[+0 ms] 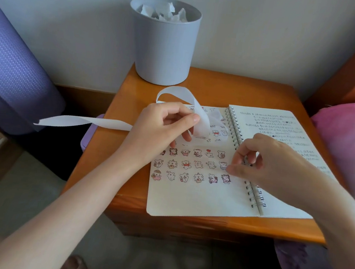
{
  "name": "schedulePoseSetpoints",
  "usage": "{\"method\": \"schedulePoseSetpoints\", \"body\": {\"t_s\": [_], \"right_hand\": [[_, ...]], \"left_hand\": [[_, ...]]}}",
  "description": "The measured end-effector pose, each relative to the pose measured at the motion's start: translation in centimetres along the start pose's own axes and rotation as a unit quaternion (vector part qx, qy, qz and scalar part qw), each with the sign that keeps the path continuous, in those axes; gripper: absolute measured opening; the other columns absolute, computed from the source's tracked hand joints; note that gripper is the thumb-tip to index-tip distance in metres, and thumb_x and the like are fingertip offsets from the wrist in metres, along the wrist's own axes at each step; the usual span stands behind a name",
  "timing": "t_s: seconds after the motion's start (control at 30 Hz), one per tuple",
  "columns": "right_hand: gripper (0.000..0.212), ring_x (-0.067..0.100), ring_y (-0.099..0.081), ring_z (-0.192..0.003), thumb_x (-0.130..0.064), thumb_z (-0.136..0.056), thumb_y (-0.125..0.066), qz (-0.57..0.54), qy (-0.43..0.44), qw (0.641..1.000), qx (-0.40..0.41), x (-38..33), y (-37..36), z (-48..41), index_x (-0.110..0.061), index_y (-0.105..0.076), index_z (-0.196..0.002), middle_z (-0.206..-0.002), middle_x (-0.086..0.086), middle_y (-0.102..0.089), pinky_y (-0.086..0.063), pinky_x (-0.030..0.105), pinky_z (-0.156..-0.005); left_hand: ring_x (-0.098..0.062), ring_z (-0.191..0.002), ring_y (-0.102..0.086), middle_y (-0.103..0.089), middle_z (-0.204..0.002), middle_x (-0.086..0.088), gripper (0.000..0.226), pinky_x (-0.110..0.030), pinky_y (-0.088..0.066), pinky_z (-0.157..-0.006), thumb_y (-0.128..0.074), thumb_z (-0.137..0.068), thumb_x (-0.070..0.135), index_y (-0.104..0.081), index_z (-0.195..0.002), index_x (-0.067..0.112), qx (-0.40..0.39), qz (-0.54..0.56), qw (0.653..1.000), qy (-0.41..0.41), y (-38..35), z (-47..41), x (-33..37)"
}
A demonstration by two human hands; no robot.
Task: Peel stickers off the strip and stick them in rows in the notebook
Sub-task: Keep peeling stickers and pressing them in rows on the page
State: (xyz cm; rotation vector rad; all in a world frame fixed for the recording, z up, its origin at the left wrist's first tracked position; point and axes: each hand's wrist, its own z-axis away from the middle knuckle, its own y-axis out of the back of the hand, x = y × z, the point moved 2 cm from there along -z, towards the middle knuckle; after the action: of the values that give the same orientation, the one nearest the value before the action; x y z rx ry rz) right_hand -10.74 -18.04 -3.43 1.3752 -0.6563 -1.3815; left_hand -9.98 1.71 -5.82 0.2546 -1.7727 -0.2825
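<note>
The right hand curls over the notebook at the right end of a sticker row; whether it pinches a sticker, I cannot tell. A sticker should land level with its neighbours and be pressed flat, while farther back the left hand pinches the strip clear of the page.

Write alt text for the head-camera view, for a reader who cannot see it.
A person's left hand pinches a white sticker strip above an open spiral notebook, while the right hand is at the end of a sticker row. A grey bin stands behind.
</note>
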Motion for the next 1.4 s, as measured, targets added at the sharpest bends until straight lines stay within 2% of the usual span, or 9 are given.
{"method": "schedulePoseSetpoints", "body": {"t_s": [0.13,0.33,0.5,0.67,0.77,0.93,1.0,1.2,1.4], "right_hand": [[0.036,0.004,-0.049,-0.073,-0.061,-0.065,-0.070,0.023,-0.005,0.999,0.023,-0.6,-0.3,0.1,-0.028,-0.058,-0.074,-0.083,-0.014,-0.050,-0.033,0.022,-0.057],[0.021,0.007,-0.050,-0.075,-0.045,-0.073,-0.074,-0.003,-0.009,1.000,0.019,-0.1,-0.1,-0.1,-0.029,-0.061,-0.074,-0.084,-0.012,-0.053,-0.042,0.026,-0.064],[0.031,0.007,-0.050,-0.076,-0.051,-0.062,-0.079,-0.009,-0.014,1.000,-0.007,0.0,0.0,0.0,-0.030,-0.060,-0.076,-0.086,-0.014,-0.051,-0.036,0.024,-0.060],[0.019,0.004,-0.049,-0.077,-0.040,-0.072,-0.076,0.001,0.006,1.000,-0.028,0.2,0.1,0.0,-0.032,-0.061,-0.080,-0.089,-0.014,-0.049,-0.035,0.020,-0.061],[0.012,0.004,-0.050,-0.078,-0.039,-0.077,-0.072,0.003,0.009,0.999,-0.030,0.3,0.0,0.0,-0.034,-0.061,-0.079,-0.089,-0.015,-0.048,-0.036,0.020,-0.062],[0.037,0.004,-0.049,-0.076,-0.060,-0.062,-0.072,-0.002,-0.005,1.000,-0.002,-0.3,-0.1,0.1,-0.029,-0.059,-0.078,-0.087,-0.014,-0.049,-0.036,0.021,-0.059],[0.041,0.004,-0.049,-0.074,-0.061,-0.059,-0.073,0.016,-0.003,1.000,0.011,-0.5,-0.3,0.2,-0.029,-0.058,-0.078,-0.086,-0.014,-0.048,-0.038,0.022,-0.060],[0.020,0.006,-0.050,-0.075,-0.044,-0.074,-0.073,0.004,-0.003,1.000,0.018,0.0,-0.3,-0.1,-0.030,-0.060,-0.076,-0.086,-0.014,-0.050,-0.038,0.023,-0.061],[0.025,0.004,-0.050,-0.076,-0.048,-0.066,-0.077,-0.013,0.002,1.000,-0.018,0.3,0.1,-0.1,-0.032,-0.061,-0.077,-0.087,-0.014,-0.051,-0.035,0.022,-0.061]], "left_hand": [[-0.004,-0.064,-0.066,-0.067,-0.069,0.006,0.015,-0.016,-0.047,-0.047,-0.059,-0.092,0.018,-0.069,-0.082,0.015,-0.001,-0.004,1.000,-0.002,0.0,0.0,0.0],[-0.005,-0.064,-0.066,-0.067,-0.069,0.006,0.015,-0.017,-0.047,-0.048,-0.059,-0.092,0.019,-0.069,-0.082,0.015,0.001,-0.004,1.000,0.001,0.0,0.0,-0.1],[-0.003,-0.061,-0.065,-0.067,-0.070,0.003,0.016,-0.015,-0.046,-0.047,-0.059,-0.092,0.018,-0.070,-0.083,0.012,0.002,-0.004,1.000,0.003,0.0,0.0,0.0],[-0.002,-0.057,-0.062,-0.067,-0.069,0.003,0.016,-0.013,-0.045,-0.047,-0.059,-0.092,0.018,-0.069,-0.082,0.012,0.003,-0.005,1.000,0.006,0.0,0.0,0.1],[-0.001,-0.056,-0.062,-0.067,-0.068,0.004,0.016,-0.013,-0.045,-0.047,-0.059,-0.093,0.018,-0.069,-0.082,0.012,0.004,-0.004,1.000,0.007,0.0,0.0,0.1],[0.000,-0.055,-0.061,-0.066,-0.068,0.003,0.016,-0.013,-0.044,-0.046,-0.058,-0.093,0.016,-0.069,-0.083,0.010,0.004,-0.003,1.000,0.004,0.0,0.1,0.2],[0.000,-0.053,-0.060,-0.066,-0.068,0.003,0.016,-0.013,-0.043,-0.046,-0.058,-0.093,0.015,-0.069,-0.083,0.010,0.004,-0.003,1.000,0.004,0.0,0.1,0.2],[-0.002,-0.058,-0.062,-0.067,-0.068,0.004,0.016,-0.014,-0.044,-0.047,-0.059,-0.093,0.017,-0.069,-0.081,0.013,0.001,0.001,1.000,0.007,0.1,0.0,0.0],[-0.003,-0.058,-0.062,-0.067,-0.068,0.003,0.015,-0.014,-0.045,-0.048,-0.059,-0.092,0.018,-0.069,-0.081,0.016,0.001,-0.003,1.000,0.003,0.0,0.0,-0.1]]}}
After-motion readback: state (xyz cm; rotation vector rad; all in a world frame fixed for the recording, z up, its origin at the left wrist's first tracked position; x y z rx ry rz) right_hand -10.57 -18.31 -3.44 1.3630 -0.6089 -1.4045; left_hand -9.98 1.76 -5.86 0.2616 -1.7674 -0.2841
